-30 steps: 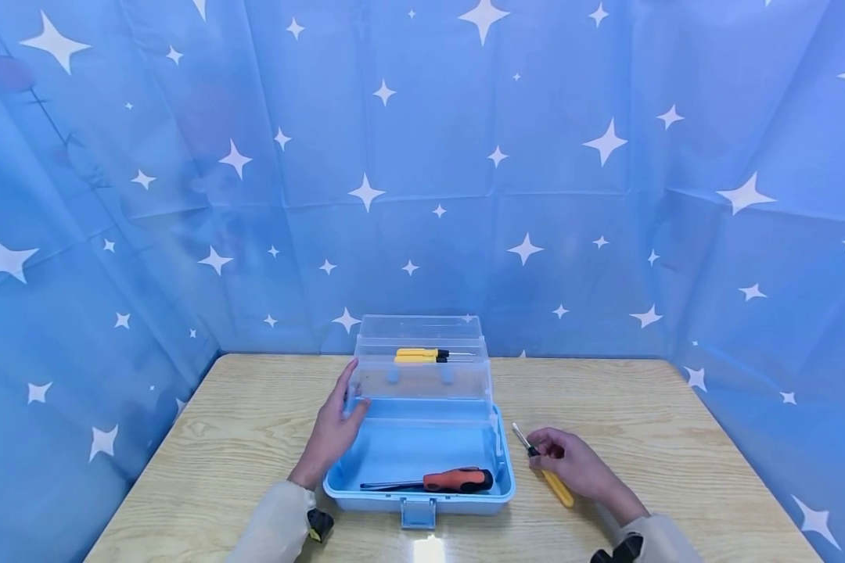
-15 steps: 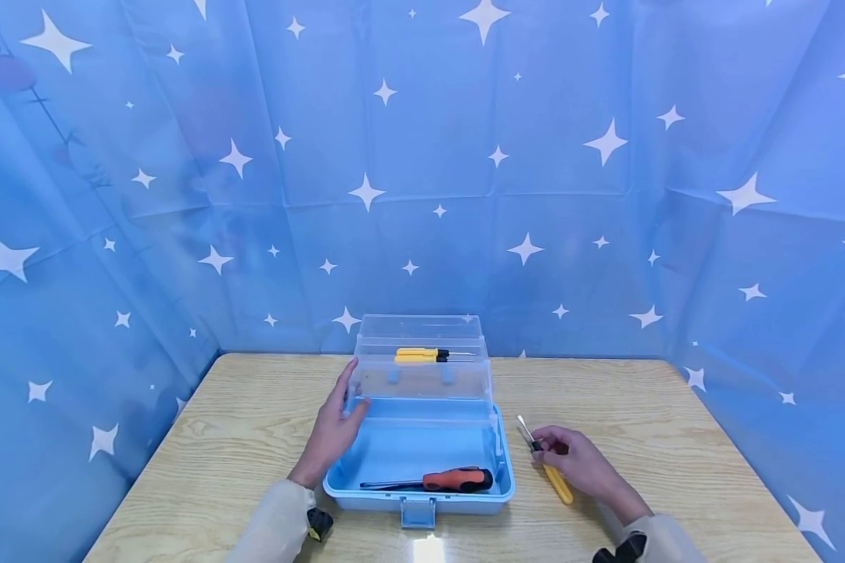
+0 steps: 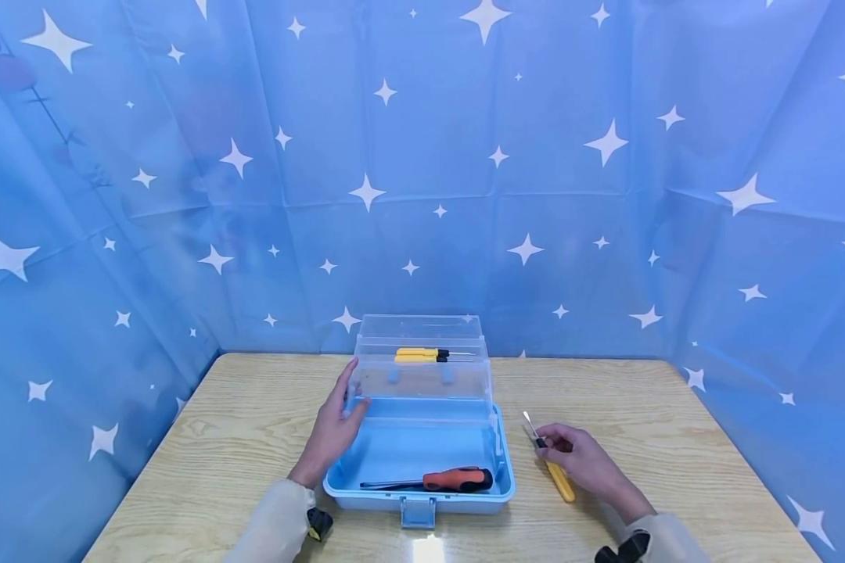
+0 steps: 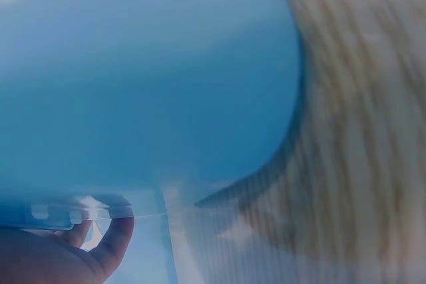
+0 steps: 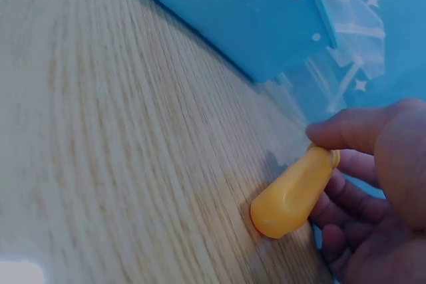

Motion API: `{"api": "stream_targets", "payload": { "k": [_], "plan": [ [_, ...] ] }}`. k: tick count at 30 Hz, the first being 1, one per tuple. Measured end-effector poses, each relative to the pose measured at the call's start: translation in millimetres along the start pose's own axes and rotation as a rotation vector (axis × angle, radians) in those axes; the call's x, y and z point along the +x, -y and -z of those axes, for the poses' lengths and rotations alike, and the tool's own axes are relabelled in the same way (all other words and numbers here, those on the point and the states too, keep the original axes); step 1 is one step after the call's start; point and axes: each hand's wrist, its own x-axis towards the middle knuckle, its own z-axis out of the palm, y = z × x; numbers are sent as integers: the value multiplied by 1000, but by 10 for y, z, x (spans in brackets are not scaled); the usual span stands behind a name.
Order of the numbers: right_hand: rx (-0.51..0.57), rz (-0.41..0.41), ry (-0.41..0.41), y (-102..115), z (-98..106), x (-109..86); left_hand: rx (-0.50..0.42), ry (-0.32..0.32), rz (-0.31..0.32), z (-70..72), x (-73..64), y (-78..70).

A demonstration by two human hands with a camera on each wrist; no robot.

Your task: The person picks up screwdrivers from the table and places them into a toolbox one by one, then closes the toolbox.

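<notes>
A light-blue toolbox (image 3: 352, 504) stands on the table with its clear lid and tray raised. My left hand (image 3: 331, 438) holds the toolbox's left side at the clear tray; in the left wrist view its thumb and fingers (image 4: 116, 241) lie round the tray's edge. To the right of the box, my right hand (image 3: 580, 461) pinches a yellow-handled screwdriver (image 3: 559, 485) near its black collar, blade pointing away. The handle end (image 5: 286, 204) is close to or on the tabletop. An orange-and-black screwdriver (image 3: 458, 480) lies along the front inside the box.
Two small yellow screwdrivers (image 3: 422, 356) lie in the raised clear tray (image 3: 422, 379). A front latch (image 3: 418, 514) hangs down from the box. The wooden table (image 3: 253, 422) extends to both sides, with a blue starry curtain (image 3: 422, 156) behind.
The right hand has shifted slightly right and away from me with the yellow screwdriver, whose blade tip has moved away from the box. The left hand has stayed in place.
</notes>
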Motion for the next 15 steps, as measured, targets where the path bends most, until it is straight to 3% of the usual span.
{"api": "stream_targets", "payload": {
  "k": [15],
  "plan": [
    [-22, 17, -37, -13, 17, 40, 4, -10, 6, -1, -5, -4]
  ]
}}
